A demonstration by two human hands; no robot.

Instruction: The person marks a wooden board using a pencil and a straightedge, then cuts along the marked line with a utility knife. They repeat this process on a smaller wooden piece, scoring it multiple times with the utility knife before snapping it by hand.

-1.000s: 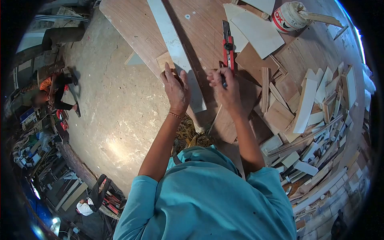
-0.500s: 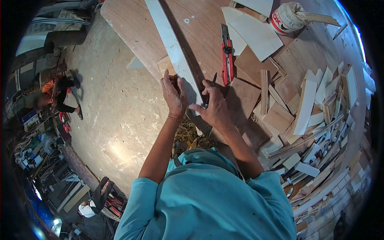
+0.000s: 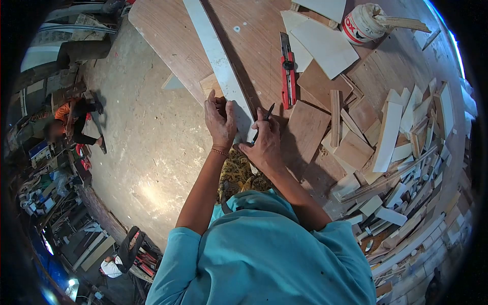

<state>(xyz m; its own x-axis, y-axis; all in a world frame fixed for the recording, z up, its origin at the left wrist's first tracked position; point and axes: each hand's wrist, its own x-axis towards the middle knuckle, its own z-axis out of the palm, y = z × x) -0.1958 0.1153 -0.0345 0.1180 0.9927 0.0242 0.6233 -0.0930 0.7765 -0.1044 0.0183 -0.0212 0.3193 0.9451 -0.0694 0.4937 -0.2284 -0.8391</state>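
A long white board (image 3: 217,56) runs from the top of the view down to my hands, over the wooden table. On its left edge, near the lower end, rests my left hand (image 3: 220,122), its fingers curled against the board. My right hand (image 3: 264,142), at the board's right edge, holds a dark pencil (image 3: 263,123) pointing up and right. Beside the board's left edge lies a small light wood piece (image 3: 209,84), partly behind my left fingers. A red utility knife (image 3: 288,76), blade out, lies right of the board on the table.
The wooden table (image 3: 168,25) has wood panels (image 3: 325,48) and a white tub (image 3: 363,24) with a stick at its upper right. Many offcuts (image 3: 389,132) are heaped on the right. A person in orange (image 3: 68,119) sits far left; another person (image 3: 112,266) is lower left.
My right hand has shifted slightly left and down with the pencil, closer to the board's lower end. My left hand has barely moved.
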